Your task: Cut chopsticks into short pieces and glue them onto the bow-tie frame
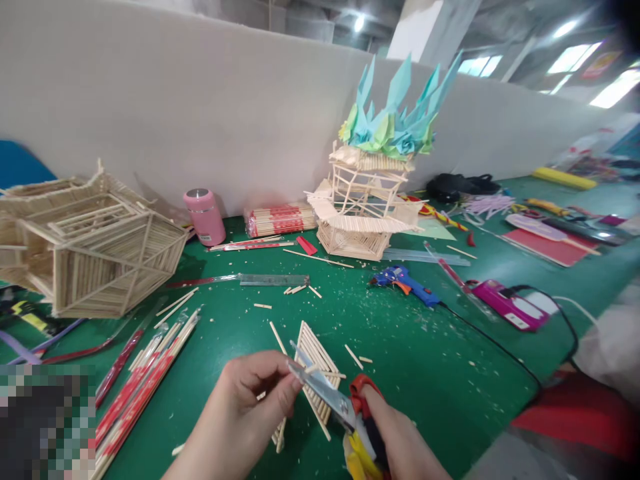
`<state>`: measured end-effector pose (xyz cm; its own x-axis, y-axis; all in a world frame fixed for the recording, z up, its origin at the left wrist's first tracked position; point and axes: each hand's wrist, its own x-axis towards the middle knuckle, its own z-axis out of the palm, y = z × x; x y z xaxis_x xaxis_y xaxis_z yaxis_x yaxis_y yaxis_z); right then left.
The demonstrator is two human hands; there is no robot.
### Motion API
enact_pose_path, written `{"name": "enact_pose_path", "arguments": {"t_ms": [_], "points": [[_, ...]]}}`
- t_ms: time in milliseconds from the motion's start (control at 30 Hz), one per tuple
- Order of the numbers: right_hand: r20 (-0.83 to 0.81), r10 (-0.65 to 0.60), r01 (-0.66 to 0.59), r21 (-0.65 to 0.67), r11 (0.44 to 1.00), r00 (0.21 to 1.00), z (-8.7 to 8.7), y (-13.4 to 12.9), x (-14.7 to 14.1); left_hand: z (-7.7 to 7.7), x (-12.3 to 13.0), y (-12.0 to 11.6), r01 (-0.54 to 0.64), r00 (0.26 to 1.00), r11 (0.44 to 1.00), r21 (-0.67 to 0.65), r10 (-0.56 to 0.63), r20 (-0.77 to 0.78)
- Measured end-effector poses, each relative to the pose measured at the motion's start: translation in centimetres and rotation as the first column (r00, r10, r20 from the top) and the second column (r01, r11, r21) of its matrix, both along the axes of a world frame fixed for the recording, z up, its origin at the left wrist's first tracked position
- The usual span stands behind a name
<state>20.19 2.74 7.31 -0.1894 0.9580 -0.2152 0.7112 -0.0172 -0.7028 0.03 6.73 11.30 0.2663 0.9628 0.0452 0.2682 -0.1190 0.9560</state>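
Note:
My left hand (255,393) pinches a thin wooden stick (312,369) between thumb and forefinger, and its short end sticks out at the scissor blades. In my right hand (400,430) are scissors (327,392) with red and yellow handles, their blades apart around the stick. Beneath the blades lies a flat panel of sticks (313,343) laid side by side in a pointed shape. Part of that panel is hidden by my left hand and the scissors. Small cut pieces of stick (354,357) are scattered beside it on the green table (430,373).
A stick lantern-like frame (115,253) stands left; another stick structure (360,213) topped with blue paper stands at the back. A pink flask (204,217), wrapped stick bundles (150,387), a blue glue gun (407,283) with its cord, and a magenta box (507,305) lie around.

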Motion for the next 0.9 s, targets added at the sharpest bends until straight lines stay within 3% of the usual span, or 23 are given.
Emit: {"name": "enact_pose_path", "arguments": {"t_ms": [33,100,167,233,300,367,433,533,600,700,767,833,900], "points": [[0.006,-0.013,0.013,-0.023,1.0,1.0,-0.3,0.0,-0.2,-0.1,0.2,-0.1,-0.042,0.994,0.992,0.121,0.053,-0.092],[0.016,-0.035,0.035,-0.049,0.998,0.999,-1.0,0.0,-0.6,-0.4,0.6,-0.3,-0.089,0.962,0.904,0.419,0.188,-0.2],[0.016,-0.054,0.055,-0.041,0.998,0.998,-1.3,0.0,-1.1,-0.5,0.8,-0.4,-0.089,0.947,0.82,0.565,0.246,-0.207],[0.002,-0.056,0.056,-0.021,0.998,0.998,-1.0,0.1,-1.3,-0.4,0.6,-0.4,-0.074,0.962,0.882,0.465,0.185,-0.199],[-0.018,-0.04,0.04,-0.011,0.999,0.999,-0.3,0.1,-1.2,-0.3,0.2,-0.2,-0.038,0.987,0.972,0.233,0.073,-0.141],[-0.028,-0.011,0.011,-0.009,1.0,1.0,0.4,0.0,-0.9,-0.1,-0.3,0.0,0.012,1.0,0.999,0.034,-0.011,-0.014],[-0.012,0.006,-0.006,-0.002,1.0,1.0,0.7,-0.1,-0.6,-0.1,-0.6,0.2,0.055,0.994,0.996,-0.073,-0.047,0.103],[0.036,0.006,-0.006,0.0,1.0,0.999,0.1,-0.2,-0.4,-0.2,-0.3,0.2,0.039,0.997,0.997,-0.068,-0.033,0.075],[0.05,-0.011,0.011,-0.003,1.0,0.999,-0.4,-0.1,-0.6,-0.3,0.3,0.0,-0.07,0.995,0.993,0.098,0.076,-0.059],[0.023,-0.009,0.009,-0.002,1.0,1.0,-0.5,0.4,-1.1,-0.2,0.8,-0.2,-0.151,0.963,0.925,0.349,0.217,-0.158],[0.001,0.004,-0.004,-0.004,1.0,1.0,0.0,0.6,-1.3,-0.1,0.7,-0.3,-0.109,0.98,0.952,0.286,0.151,-0.128],[-0.013,0.003,-0.003,0.003,1.0,1.0,0.6,0.6,-1.3,0.1,0.3,-0.2,-0.028,0.999,0.996,0.079,0.03,-0.018],[-0.024,-0.001,0.002,0.021,1.0,1.0,1.1,0.3,-1.1,0.1,-0.3,0.0,0.067,0.99,0.992,-0.111,-0.052,0.133]]}}
